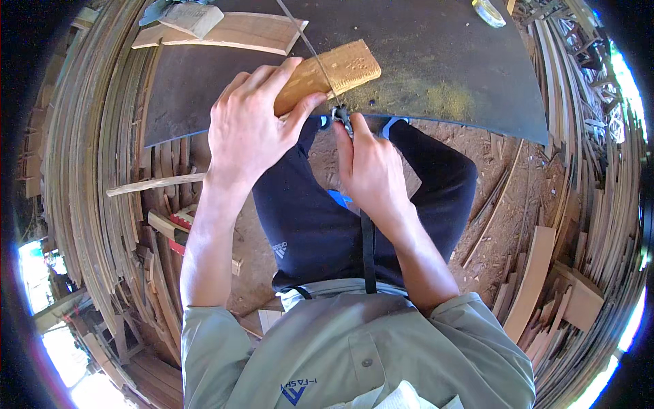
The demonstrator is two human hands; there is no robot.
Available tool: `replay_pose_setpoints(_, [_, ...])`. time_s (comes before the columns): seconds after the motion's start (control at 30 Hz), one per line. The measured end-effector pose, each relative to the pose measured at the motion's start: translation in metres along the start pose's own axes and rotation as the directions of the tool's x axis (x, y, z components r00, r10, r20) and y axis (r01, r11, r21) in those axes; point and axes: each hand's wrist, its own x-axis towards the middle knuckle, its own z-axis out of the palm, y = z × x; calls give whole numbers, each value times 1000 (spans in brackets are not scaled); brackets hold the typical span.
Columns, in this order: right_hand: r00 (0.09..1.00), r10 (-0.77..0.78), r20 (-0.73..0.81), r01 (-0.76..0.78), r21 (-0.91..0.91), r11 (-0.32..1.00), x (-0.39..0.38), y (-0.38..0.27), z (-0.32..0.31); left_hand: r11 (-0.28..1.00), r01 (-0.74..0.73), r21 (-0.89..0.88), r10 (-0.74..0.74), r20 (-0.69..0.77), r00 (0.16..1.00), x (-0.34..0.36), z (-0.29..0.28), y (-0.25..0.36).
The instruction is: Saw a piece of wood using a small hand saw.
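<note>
A light brown wooden block (353,66) with a rounded end lies on the dark tabletop (422,41), close to its near edge. My left hand (253,121) clasps the block's left part, thumb along the near side and fingers over the top. Across the block runs the narrow, straight blade of a thin saw (313,49), slanting away to the upper left. Its dark metal handle end is pinched in my right hand (371,163), just in front of the table edge. Fingers hide most of that handle.
Yellowish sawdust (446,102) is scattered right of the block. Farther back lie a curved board (252,33), a small wood piece (192,18) and a tape roll (489,13). Stacked wooden strips (88,136) rise at both sides. My legs are under the table edge.
</note>
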Motion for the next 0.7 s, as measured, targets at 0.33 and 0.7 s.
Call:
replay_pose_setpoints(0.33, [998, -13, -55, 12, -12, 1000, -14, 4, 0, 1000, -11, -3, 12, 36, 999, 2, -2, 1])
replay_pose_setpoints(0.7, [998, -51, 30, 48, 72, 996, -28, 13, -17, 996, -71, -45, 73, 58, 996, 3, -9, 0])
